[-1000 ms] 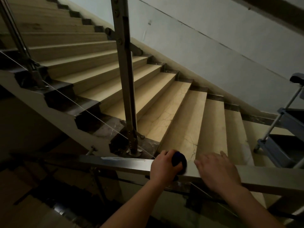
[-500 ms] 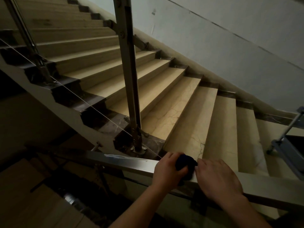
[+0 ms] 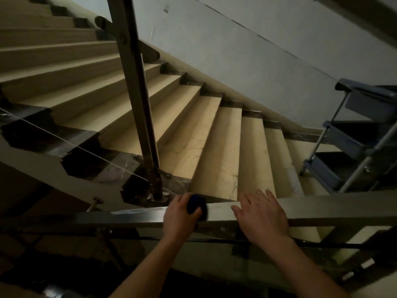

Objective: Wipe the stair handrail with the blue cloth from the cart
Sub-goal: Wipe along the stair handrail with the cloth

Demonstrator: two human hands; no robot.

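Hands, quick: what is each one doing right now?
Left hand: closed, holding the blue cloth on the handrail.
Right hand: open, flat on the handrail, holding nothing.

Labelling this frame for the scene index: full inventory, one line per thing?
handrail: 1, steel-grey, crossing the foreground left to right
blue cloth: 1, dark blue, bunched on top of the handrail under the left hand
baluster post: 1, dark metal, rising from the stair edge at centre left
stairs: 1 flight, beige treads with dark edge trim, climbing to the upper left
wall: 1, pale grey, along the far side of the stairs
cart: 1, blue trays on a grey metal frame, right edge; contents too dark to tell
left hand: 1, closed around the cloth on the handrail
right hand: 1, open, fingers spread, over the handrail right of the cloth
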